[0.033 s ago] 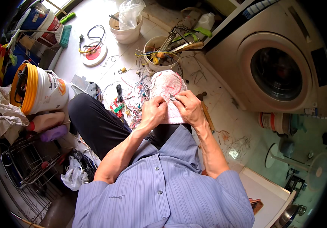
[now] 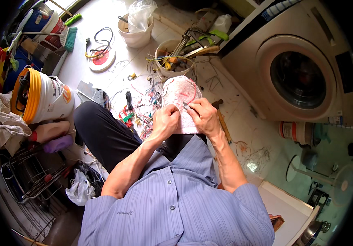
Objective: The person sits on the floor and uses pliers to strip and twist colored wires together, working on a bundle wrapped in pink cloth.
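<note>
A pink towel point(image 2: 179, 91) covers my raised right knee, and both hands work over it. My left hand point(image 2: 166, 121) is closed, thumb and fingers pressed together; what it pinches is hidden. Close beside it, my right hand point(image 2: 204, 117) is closed in a pinch on a small silvery piece point(image 2: 186, 105), too small to name, which points toward the left hand. A thin red wire point(image 2: 193, 96) curves across the towel just beyond the fingers. On the floor left of the towel lies a tangle of coloured wires point(image 2: 147, 119).
A bucket point(image 2: 172, 73) of tools and wires stands beyond the knee, with a white bucket point(image 2: 136, 37) behind it. A hammer point(image 2: 221, 119) lies right of the knee. The washing machine point(image 2: 242, 57) stands at right, a yellow-rimmed bucket point(image 2: 51, 98) at left.
</note>
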`<state>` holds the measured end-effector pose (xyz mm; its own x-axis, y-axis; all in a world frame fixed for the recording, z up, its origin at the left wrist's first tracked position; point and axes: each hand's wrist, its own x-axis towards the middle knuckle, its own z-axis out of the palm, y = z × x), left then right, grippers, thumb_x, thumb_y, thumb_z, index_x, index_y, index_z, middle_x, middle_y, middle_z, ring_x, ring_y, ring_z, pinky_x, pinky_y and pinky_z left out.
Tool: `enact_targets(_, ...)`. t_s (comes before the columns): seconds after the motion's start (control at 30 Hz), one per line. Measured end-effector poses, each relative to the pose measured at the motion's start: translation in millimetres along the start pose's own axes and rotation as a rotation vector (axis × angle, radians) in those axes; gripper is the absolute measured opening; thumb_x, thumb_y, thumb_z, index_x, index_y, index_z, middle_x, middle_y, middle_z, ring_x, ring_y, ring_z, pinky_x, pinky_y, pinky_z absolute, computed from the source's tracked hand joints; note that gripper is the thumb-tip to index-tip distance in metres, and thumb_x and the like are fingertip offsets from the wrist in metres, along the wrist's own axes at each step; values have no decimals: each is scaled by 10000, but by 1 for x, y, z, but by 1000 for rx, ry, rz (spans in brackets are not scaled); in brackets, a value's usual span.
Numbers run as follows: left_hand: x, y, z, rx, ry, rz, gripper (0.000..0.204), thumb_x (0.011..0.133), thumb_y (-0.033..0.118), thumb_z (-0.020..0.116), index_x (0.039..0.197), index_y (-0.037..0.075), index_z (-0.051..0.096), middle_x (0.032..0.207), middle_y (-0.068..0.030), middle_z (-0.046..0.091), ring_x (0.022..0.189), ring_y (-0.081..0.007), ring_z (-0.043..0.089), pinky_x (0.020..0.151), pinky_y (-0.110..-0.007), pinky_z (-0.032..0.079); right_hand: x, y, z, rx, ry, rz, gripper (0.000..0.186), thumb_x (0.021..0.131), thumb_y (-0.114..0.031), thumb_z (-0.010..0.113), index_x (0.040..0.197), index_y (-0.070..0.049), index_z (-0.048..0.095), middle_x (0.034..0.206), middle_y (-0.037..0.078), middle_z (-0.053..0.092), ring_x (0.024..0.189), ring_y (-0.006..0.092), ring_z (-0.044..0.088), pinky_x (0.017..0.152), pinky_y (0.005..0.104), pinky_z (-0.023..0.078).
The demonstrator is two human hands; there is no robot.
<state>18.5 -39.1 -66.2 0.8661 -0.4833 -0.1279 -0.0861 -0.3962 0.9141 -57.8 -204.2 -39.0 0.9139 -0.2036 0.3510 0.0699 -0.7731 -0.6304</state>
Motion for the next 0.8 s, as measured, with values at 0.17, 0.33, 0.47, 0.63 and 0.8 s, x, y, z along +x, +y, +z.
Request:
enact_targets(0.17, -4, 4, -2, -39, 4, -18, 200, 858, 148, 630, 850, -45, 682, 734, -163, 676, 689, -246, 646, 669, -367, 501, -1, -1, 1, -12, 8, -7, 147, 815, -79, 764, 939, -22, 708, 929, 115, 665, 837, 314, 670, 751, 398, 552)
enact_targets(0.33, -19, -2, -10, -109, -8, -46, 184, 861, 131, 628, 829, -45, 674, 689, -71, 624, 661, -119, 567, 611, -309, 458, -5, -3, -2, -38, 37, -4, 158, 801, -65, 772, 942, -8, 727, 936, 135, 677, 814, 312, 687, 724, 380, 557)
enact_targets(0.47, -36, -4, -26, -153, -9, -86, 177, 860, 130, 641, 830, -40, 679, 674, -57, 614, 633, -112, 554, 585, -300, 446, -4, 5, -1, -32, 54, 19, 159, 807, -87, 777, 944, -20, 731, 933, 119, 669, 821, 314, 679, 739, 397, 555)
enact_targets(0.63, -40, -9, -26, -176, -30, -179, 207, 872, 142, 631, 816, -54, 663, 672, -49, 608, 591, -105, 537, 559, -302, 439, -4, 9, -4, 101, 68, 85, 166, 804, -68, 772, 956, -8, 738, 940, 135, 682, 810, 301, 686, 736, 370, 555)
enact_targets(0.8, -26, 4, -17, -87, -15, -92, 196, 863, 141, 620, 828, -44, 673, 659, -80, 626, 602, -126, 568, 572, -315, 466, -1, 8, -15, 150, 101, 165, 192, 805, -49, 761, 985, 13, 738, 950, 152, 690, 822, 287, 691, 746, 347, 553)
